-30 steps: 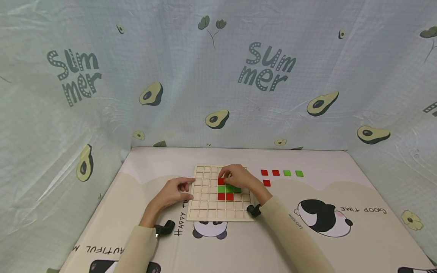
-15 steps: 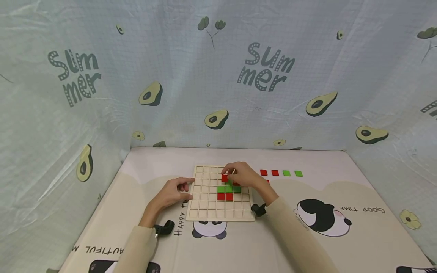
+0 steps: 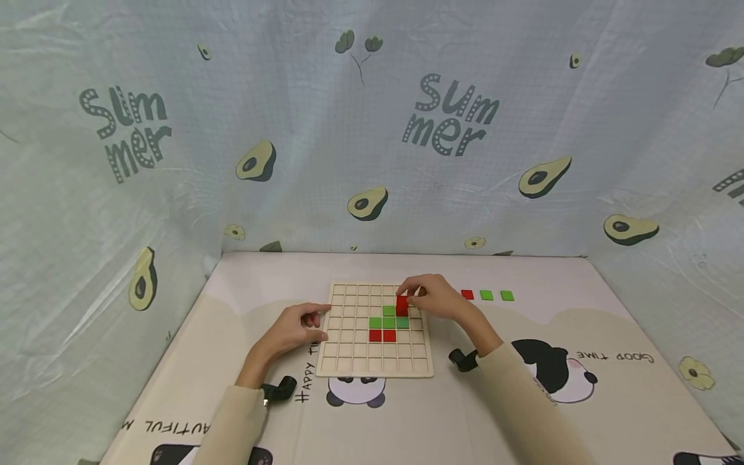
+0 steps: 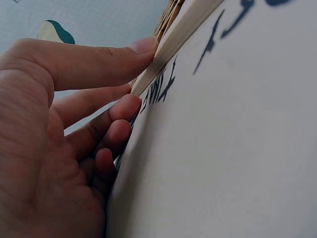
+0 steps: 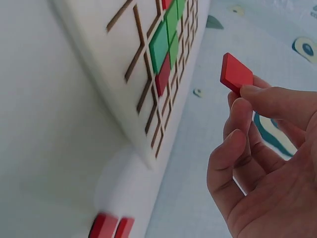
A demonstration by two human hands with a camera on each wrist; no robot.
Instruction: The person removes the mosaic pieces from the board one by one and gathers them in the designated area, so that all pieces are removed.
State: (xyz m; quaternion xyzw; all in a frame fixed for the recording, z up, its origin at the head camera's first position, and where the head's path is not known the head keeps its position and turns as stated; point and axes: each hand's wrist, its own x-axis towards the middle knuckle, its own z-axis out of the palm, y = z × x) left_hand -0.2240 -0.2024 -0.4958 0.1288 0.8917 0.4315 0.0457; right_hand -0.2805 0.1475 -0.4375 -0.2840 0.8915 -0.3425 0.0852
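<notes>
A pale wooden grid board [image 3: 349, 352] lies on the table. Green square tiles [image 3: 382, 323] fill several cells, with two red tiles [image 3: 382, 336] in the row below them. My left hand [image 3: 293, 325] touches the board's left edge with thumb and index fingertip; in the left wrist view its other fingers bend loosely beside the wooden edge [image 4: 171, 47]. Above the board's right part, my right hand [image 3: 434, 297] pinches a red square tile [image 5: 236, 73] between thumb and fingers. Another red tile [image 5: 162, 78] lies in the grid below it, mostly covered in the head view.
Right of the board, loose tiles lie on the table: a red one [image 3: 467, 294] and two green ones [image 3: 496, 296]. The right wrist view shows two red tiles [image 5: 111, 227] near the board's corner. A patterned curtain [image 3: 314, 213] stands behind the table.
My right hand has lifted the red tile from around the middle of the board and carried it to the right, leaving a bare cell. My left hand has stayed at the board's edge.
</notes>
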